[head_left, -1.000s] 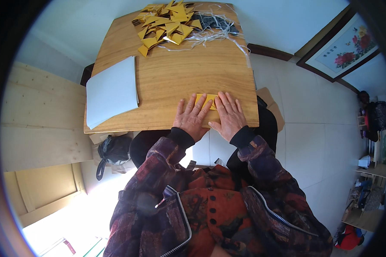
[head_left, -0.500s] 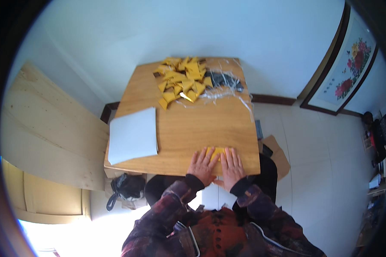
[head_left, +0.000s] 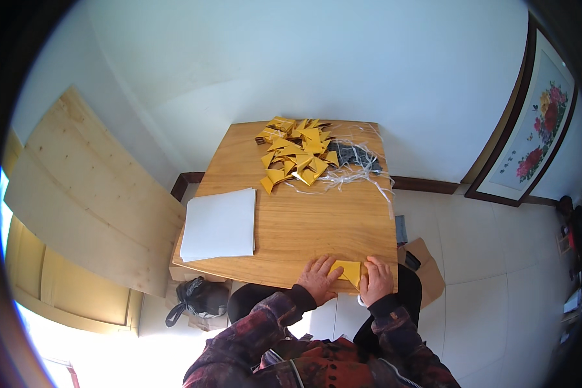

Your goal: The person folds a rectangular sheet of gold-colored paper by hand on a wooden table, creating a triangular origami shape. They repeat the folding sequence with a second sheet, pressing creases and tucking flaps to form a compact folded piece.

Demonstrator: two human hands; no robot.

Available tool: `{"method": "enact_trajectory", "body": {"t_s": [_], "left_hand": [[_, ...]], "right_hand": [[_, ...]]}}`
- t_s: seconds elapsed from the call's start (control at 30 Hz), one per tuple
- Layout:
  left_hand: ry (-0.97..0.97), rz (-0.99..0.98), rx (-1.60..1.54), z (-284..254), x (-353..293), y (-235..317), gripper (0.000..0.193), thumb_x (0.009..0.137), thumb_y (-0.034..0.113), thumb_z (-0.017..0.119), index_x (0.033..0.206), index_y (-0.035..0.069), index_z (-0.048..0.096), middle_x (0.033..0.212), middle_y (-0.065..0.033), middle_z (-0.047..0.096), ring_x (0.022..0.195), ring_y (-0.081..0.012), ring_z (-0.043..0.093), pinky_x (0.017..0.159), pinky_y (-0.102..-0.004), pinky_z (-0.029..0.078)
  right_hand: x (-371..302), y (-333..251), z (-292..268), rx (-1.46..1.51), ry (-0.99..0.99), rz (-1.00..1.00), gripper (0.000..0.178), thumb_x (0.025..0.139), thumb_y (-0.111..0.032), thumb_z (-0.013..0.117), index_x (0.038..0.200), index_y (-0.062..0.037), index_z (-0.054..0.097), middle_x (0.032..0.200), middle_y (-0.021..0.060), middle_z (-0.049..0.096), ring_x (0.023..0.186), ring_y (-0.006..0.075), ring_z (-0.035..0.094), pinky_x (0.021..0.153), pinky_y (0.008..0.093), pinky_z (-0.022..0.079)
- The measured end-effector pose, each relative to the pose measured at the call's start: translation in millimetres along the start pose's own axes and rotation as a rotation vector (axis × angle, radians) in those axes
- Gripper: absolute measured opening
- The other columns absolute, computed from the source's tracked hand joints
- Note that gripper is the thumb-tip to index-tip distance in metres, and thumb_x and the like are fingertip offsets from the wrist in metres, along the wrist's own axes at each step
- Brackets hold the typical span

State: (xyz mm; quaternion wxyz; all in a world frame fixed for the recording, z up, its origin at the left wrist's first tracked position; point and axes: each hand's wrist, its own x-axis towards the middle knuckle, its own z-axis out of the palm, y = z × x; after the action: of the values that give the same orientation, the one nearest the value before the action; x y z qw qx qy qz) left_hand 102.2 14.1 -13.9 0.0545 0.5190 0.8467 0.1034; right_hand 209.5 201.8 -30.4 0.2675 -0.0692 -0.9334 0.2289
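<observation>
A piece of folded yellow paper (head_left: 350,269) lies flat near the table's front edge, between my two hands. My left hand (head_left: 317,279) rests at its left side with fingers apart, the thumb reaching onto the paper. Along the right edge, my right hand (head_left: 377,280) touches the paper with its fingers slightly bent and apart. Something small and white shows just under the right wrist, too little of it to name. Farther back on the table is a loose heap of folded yellow paper pieces (head_left: 297,155), angular in shape.
A stack of white sheets (head_left: 220,224) lies on the wooden table (head_left: 304,223) at left. Behind right, a dark grey bundle (head_left: 355,155) lies among clear plastic strips (head_left: 339,181). A wooden board (head_left: 90,194) leans at left, above a black bag (head_left: 200,299). Cardboard (head_left: 427,265) stands right.
My hands, flat on the yellow paper before, have moved apart to its two sides and uncovered more of it. The whole view has shifted, so the table sits lower in it.
</observation>
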Motion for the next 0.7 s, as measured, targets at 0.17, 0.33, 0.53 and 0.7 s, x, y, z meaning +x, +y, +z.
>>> {"method": "enact_trajectory", "body": {"t_s": [0.17, 0.33, 0.53, 0.7], "left_hand": [[0.253, 0.146, -0.026, 3, -22, 2, 0.043, 0.080, 0.021, 0.070, 0.118, 0.009, 0.055, 0.130, -0.0157, 0.052, 0.124, -0.0330, 0.049, 0.102, -0.0458, 0.038], [0.392, 0.103, -0.320, -18, -25, -8, 0.025, 0.083, 0.007, 0.067, 0.107, 0.003, 0.063, 0.111, -0.0158, 0.065, 0.095, -0.0326, 0.066, 0.078, -0.0392, 0.054], [0.548, 0.180, -0.120, -94, 38, -86, 0.019, 0.082, 0.001, 0.063, 0.100, 0.005, 0.066, 0.099, -0.0135, 0.069, 0.086, -0.0318, 0.067, 0.069, -0.0381, 0.055], [0.518, -0.276, 0.363, -178, 111, -168, 0.056, 0.083, 0.025, 0.070, 0.135, 0.019, 0.052, 0.144, -0.0088, 0.045, 0.133, -0.0305, 0.040, 0.107, -0.0485, 0.032]], "right_hand": [[0, -2, 1, -0.017, 0.023, -0.020, 0.035, 0.075, -0.004, 0.062, 0.110, -0.0008, 0.056, 0.119, 0.0158, 0.057, 0.110, 0.0361, 0.054, 0.093, 0.0452, 0.043], [1, -4, 1, -0.001, 0.050, -0.034, 0.032, 0.077, -0.003, 0.060, 0.109, -0.0009, 0.056, 0.117, 0.0154, 0.058, 0.110, 0.0360, 0.055, 0.092, 0.0452, 0.043], [2, -5, 0, -0.016, 0.067, -0.045, 0.026, 0.078, -0.003, 0.060, 0.104, -0.0017, 0.058, 0.116, 0.0145, 0.059, 0.110, 0.0350, 0.056, 0.091, 0.0440, 0.044], [1, -6, 1, -0.052, 0.055, -0.043, 0.024, 0.078, -0.004, 0.060, 0.102, -0.0020, 0.059, 0.116, 0.0138, 0.058, 0.111, 0.0339, 0.055, 0.090, 0.0435, 0.044]]}}
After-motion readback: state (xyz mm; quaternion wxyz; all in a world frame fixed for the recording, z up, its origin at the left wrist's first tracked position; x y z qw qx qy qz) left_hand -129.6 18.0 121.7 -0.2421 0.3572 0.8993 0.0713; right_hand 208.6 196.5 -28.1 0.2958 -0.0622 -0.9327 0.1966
